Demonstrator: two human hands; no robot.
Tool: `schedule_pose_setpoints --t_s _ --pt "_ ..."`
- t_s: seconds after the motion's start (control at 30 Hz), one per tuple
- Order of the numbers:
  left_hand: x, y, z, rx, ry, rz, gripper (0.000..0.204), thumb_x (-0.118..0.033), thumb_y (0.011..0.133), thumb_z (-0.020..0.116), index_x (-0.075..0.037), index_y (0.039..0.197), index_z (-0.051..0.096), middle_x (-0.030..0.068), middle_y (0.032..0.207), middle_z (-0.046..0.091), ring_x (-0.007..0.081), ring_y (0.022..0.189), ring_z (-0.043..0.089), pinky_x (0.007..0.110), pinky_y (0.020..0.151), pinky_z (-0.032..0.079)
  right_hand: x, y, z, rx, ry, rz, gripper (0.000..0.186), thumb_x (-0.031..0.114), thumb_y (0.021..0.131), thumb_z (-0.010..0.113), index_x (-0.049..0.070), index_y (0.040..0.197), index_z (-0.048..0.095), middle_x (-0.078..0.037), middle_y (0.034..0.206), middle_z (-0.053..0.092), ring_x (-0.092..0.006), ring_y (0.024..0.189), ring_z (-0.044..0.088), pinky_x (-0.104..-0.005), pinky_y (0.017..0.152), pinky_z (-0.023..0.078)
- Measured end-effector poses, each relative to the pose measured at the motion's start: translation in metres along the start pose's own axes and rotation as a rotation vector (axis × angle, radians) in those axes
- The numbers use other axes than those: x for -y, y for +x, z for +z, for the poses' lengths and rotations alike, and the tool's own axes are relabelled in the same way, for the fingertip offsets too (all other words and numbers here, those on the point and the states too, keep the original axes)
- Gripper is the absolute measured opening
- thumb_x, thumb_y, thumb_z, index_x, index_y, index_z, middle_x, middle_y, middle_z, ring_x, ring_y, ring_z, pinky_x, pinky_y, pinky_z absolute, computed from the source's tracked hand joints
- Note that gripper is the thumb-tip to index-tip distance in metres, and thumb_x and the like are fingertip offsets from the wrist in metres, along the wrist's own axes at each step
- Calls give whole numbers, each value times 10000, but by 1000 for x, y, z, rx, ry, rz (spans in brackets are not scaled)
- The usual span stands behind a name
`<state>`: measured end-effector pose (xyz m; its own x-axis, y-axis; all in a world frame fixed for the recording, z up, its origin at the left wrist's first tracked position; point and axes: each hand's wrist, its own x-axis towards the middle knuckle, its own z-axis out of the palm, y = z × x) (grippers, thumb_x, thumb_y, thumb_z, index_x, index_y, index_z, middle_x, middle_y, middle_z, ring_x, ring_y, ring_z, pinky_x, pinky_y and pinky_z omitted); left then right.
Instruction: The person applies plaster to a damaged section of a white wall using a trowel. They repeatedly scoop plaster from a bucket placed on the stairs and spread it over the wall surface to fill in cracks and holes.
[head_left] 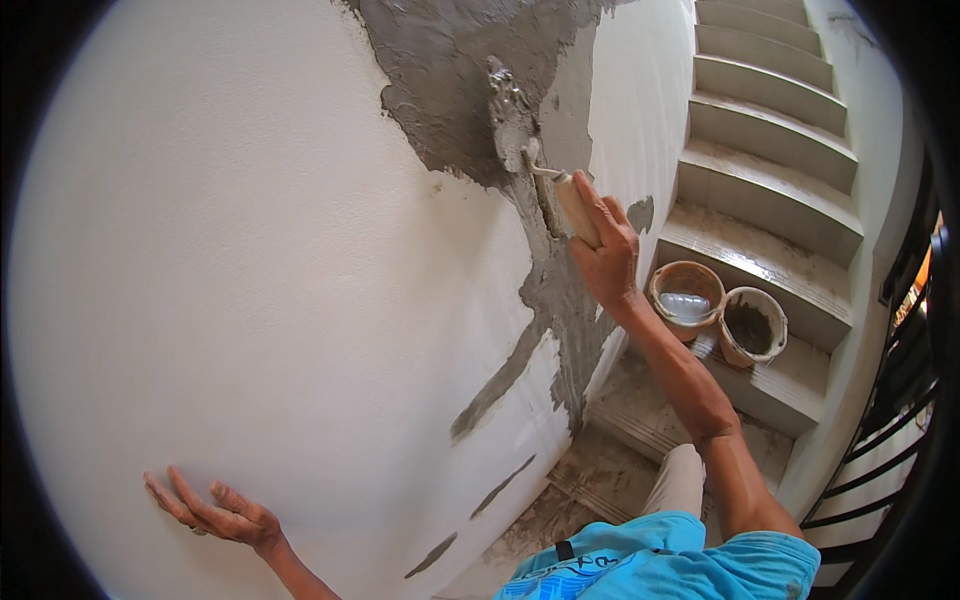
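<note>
My right hand [607, 240] grips the pale handle of a plastering trowel [515, 130], whose metal blade, smeared with grey mortar, lies at the patch of wet grey plaster [450, 70] high on the white wall [240, 260]. The grey coating runs down the wall in an irregular band, with separate streaks lower down. At the lower left, my left hand [215, 510] is open, fingers apart and slightly bent, at the white wall and holding nothing.
Curved concrete stairs [765, 170] climb along the right. On a step stand an orange-brown bucket with a clear plastic item [686, 305] and a bucket of grey mortar [750, 330]. A black metal railing [880, 430] edges the far right. My leg [675, 475] is over the lower steps.
</note>
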<state>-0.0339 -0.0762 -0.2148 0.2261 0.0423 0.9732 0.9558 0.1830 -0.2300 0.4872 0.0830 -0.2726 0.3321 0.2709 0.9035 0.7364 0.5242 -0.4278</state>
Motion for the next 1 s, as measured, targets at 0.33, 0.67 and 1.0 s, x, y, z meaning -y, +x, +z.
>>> schedule_pose_setpoints --t_s 0.33,0.67,1.0 --pt "1 2 -5 27 30 -6 495 -336 1119 341 -28 1478 487 175 1625 357 349 1545 283 537 1266 270 43 -34 2 66 68 -184 780 -100 718 662 218 1430 655 -56 913 630 -242 707 656 -368 633 560" --pt "-2 2 -6 32 -30 1 502 -318 1117 353 -10 1500 456 202 1638 333 389 1539 277 566 1247 237 15 66 10 -54 -43 38 871 -84 719 637 206 1534 534 -167 1033 661 -335 929 695 -412 852 554" --pt "-1 3 -7 39 -43 4 493 -321 1125 337 -23 1503 444 204 1633 324 402 1534 284 599 1253 246 33 47 17 36 -49 -135 858 -86 747 633 263 1526 545 -100 971 635 -307 799 677 -409 719 578"
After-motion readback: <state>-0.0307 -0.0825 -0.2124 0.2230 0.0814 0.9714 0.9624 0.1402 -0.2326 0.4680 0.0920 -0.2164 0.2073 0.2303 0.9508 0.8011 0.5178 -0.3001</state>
